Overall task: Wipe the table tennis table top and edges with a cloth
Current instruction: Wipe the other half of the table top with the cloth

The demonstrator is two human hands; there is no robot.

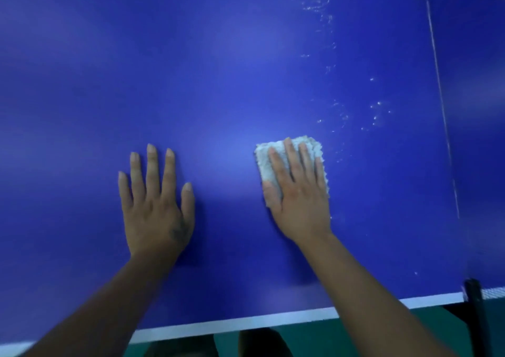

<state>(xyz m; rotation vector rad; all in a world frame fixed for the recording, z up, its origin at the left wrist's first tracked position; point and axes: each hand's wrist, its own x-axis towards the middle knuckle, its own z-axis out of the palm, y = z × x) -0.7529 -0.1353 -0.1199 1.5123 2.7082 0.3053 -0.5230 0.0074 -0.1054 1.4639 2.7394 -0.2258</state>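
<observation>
Wide open blue table [218,69] from nine o'clock across to twelve, bare and unobstructed all the way. The near edge, with its white border stripe [246,322], runs along the bottom from seven o'clock up toward four, and green floor [314,340] shows beneath it. Moving right: the left hand [157,206] lies flat, palm down on the blue surface, fingers [151,165] spread wide and pointing to twelve, holding nothing, the forearm coming in from seven o'clock. Just right of centre, the right hand [299,192] presses flat on a folded white cloth [273,162], fingers held close together on top of it; the cloth touches the table and pokes out past the fingertips and on both sides. Beyond it, from one to three o'clock, white specks and smears [374,113] dot the surface. Further right, a thin white line [440,96] runs top to bottom, and at four o'clock a dark net post [474,302] stands at the table edge, with a bit of net [493,292] beside it.
</observation>
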